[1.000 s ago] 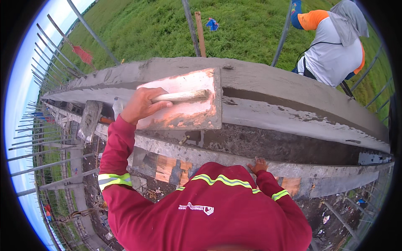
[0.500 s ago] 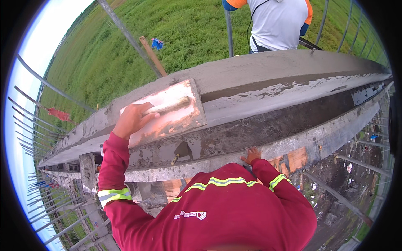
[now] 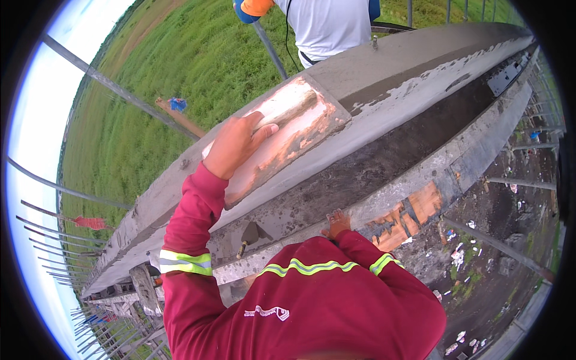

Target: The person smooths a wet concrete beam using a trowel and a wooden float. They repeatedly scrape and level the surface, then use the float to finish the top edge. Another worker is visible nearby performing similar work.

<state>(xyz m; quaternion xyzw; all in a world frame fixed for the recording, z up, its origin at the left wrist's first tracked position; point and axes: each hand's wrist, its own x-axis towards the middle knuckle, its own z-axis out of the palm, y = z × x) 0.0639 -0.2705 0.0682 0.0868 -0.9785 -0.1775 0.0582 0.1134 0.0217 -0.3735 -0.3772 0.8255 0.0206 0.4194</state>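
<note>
My left hand (image 3: 236,144) is wrapped round the handle of a rectangular wooden float (image 3: 303,133), its board smeared with pale mortar. The float lies against the top and inner side of a long grey concrete wall (image 3: 414,55). Lower down, my right hand (image 3: 337,224) rests with fingers spread on the near concrete ledge (image 3: 384,201), holding nothing. Between wall and ledge runs a dark, wet channel (image 3: 390,157). A pointed trowel (image 3: 254,233) lies in it, left of my right hand, with its handle toward me.
Beyond the wall, a person in a white shirt (image 3: 327,30) stands with their back turned. Metal poles (image 3: 114,87) rise at the left, near a wooden stake with blue plastic (image 3: 178,104). Below the ledge at right are a pipe (image 3: 498,249) and littered ground (image 3: 480,294).
The view has tilted and shifted. My left hand and the float sit further up and to the right in the picture, over the wall's top. My right hand stays on the ledge.
</note>
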